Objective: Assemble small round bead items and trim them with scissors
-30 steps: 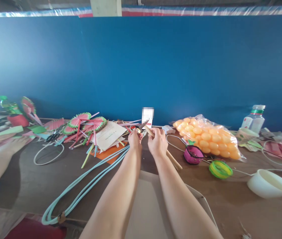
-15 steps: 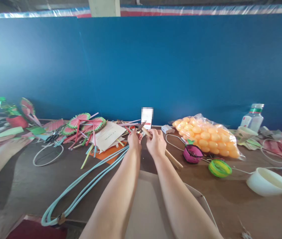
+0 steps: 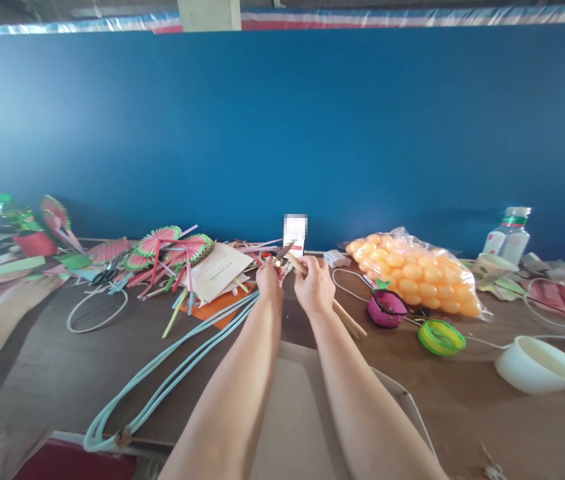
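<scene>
Both of my hands meet above the back middle of the table. My left hand is closed on a small tool with a dark, pointed blade; a bit of gold colour shows by the fingers. My right hand grips a pale wooden stick, whose upper end slants towards the blade. The stick's lower end sticks out behind the wrist. Fingers hide most of the tool. A loop of light blue tubing runs up to beside my left wrist. Just beyond the hands a lit phone stands against the blue panel.
To the left lie pink and green paper fans, papers, scissors and a co-worker's hand. On the right are a bag of orange balls, a purple basket, a green ring and a white bowl.
My right hand has shifted very slightly with the stick, and the blade's angle has changed a little. The co-worker's arm at the left has moved slightly.
</scene>
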Action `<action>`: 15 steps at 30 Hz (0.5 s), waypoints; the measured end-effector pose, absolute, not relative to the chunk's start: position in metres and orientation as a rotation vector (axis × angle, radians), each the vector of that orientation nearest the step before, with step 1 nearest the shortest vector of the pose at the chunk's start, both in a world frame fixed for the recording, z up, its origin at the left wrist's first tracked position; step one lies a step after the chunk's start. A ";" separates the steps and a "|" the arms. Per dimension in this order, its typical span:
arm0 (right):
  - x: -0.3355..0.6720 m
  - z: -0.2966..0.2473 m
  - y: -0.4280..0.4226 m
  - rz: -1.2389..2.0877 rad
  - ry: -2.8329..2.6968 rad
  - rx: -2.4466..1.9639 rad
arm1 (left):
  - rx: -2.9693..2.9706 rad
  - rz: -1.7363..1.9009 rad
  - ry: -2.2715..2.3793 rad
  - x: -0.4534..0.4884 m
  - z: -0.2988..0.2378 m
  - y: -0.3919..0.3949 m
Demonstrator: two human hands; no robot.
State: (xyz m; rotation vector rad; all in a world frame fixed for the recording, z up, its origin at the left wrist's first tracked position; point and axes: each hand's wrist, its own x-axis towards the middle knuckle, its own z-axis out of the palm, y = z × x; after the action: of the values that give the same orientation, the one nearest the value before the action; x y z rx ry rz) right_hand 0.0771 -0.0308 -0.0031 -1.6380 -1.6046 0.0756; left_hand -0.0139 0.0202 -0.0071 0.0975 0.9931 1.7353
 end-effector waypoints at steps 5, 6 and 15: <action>0.077 -0.003 -0.031 0.068 -1.606 -1.633 | 0.077 1.733 0.985 -0.015 -0.009 0.021; 0.077 -0.003 -0.031 0.058 -1.604 -1.631 | 0.074 1.734 0.986 -0.015 -0.009 0.022; 0.076 0.000 -0.033 0.077 -1.632 -1.658 | 0.078 1.734 0.997 -0.015 -0.008 0.021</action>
State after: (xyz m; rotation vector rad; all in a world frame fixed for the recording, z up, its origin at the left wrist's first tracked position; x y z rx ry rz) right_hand 0.0757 -0.0333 -0.0001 -1.6580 -1.6319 0.0772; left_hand -0.0146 0.0212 -0.0076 0.0779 0.9970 1.7336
